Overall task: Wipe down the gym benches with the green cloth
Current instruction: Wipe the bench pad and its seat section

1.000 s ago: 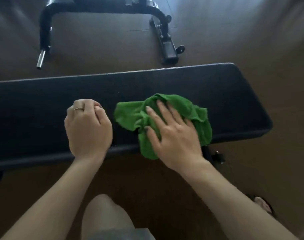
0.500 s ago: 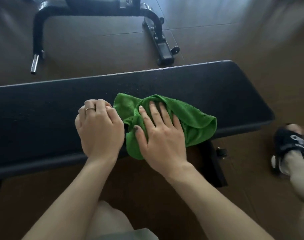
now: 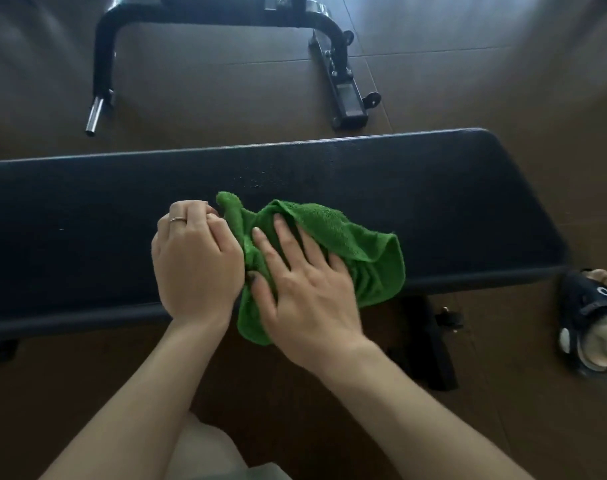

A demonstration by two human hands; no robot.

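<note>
Two hands (image 3: pixel 198 261) (image 3: pixel 309 292), one green cloth (image 3: pixel 350 244), one bench (image 3: pixel 433 202).

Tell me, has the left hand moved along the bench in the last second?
Yes. The left hand has slid rightward along the bench pad, toward its rounded end, and now sits against the green cloth.
</note>
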